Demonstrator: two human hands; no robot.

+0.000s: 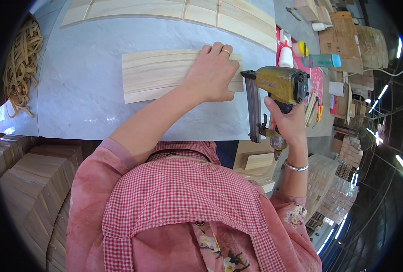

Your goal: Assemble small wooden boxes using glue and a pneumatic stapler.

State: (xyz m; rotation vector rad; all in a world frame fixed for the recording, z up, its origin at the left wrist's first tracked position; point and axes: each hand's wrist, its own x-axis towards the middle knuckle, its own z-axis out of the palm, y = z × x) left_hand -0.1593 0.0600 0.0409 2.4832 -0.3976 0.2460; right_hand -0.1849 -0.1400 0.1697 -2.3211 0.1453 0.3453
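Note:
A pale wooden board [154, 75] with brown grain lies flat on the grey marbled table in front of me. My left hand [213, 72] spans its right part, fingers over the far edge and thumb at the near edge, gripping it. My right hand [292, 122] is wrapped round the handle of a yellow and black nail gun [276, 84]. The gun's nose is close to the board's right end; whether it touches the wood I cannot tell. Its long dark magazine [254, 111] points back toward me.
Several joined boards [151, 10] lie along the table's far side. At right are a white glue bottle [285, 56], a teal bottle [321, 60] and an orange cutter [319, 111]. Tan strips [22, 63] hang at far left, above stacked wood [38, 181]. Cartons [342, 41] stand beyond.

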